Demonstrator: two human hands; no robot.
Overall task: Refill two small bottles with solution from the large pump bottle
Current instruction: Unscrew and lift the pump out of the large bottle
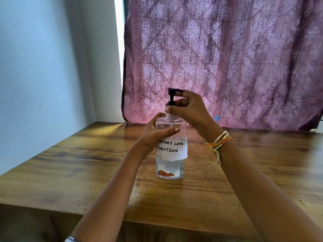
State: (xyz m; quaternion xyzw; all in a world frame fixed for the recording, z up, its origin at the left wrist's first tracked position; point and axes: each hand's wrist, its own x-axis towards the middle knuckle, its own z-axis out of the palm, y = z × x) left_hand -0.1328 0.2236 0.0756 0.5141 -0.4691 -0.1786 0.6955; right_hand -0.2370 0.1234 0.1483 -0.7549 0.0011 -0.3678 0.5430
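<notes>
Large pump bottle (169,169): clear plastic, upright on the wooden table (70,165), roughly mid-table and set back from the near edge. Clear liquid inside; level not readable through the label. White paper label (172,148) wrapped round the mid-body, handwritten in black: "CONTACT LENS SOLUTION", first letter hidden behind the left hand. Small reddish-orange patch low on the bottle wall, near the base. Neck is clear and threaded; the black pump head (172,96) sits raised above it, the collar apparently lifted clear of the threads, though fingers cover part of the joint.

Left hand (153,135): wraps the bottle's shoulder from the left, thumb lying across the front above the label, nail visible. Remaining fingers curl behind the bottle, out of sight. Forearm rises from the lower left.

Right hand (189,109): comes in from the right of the bottle, above its neck. Fingertips and thumb are bunched together and pinch the pump's collar and stem; one finger rests at the pump's top plate. Wrist bent downward. Thread bracelet (218,145) of white, yellow and orange strands on the right wrist, loose ends hanging.

Behind the bottle: purple patterned curtain (227,58), backlit. A small light-blue cap (217,118) shows at the curtain's foot, right of the bottle; what it belongs to cannot be told. Pale wall (43,58) to the bottle's left.
</notes>
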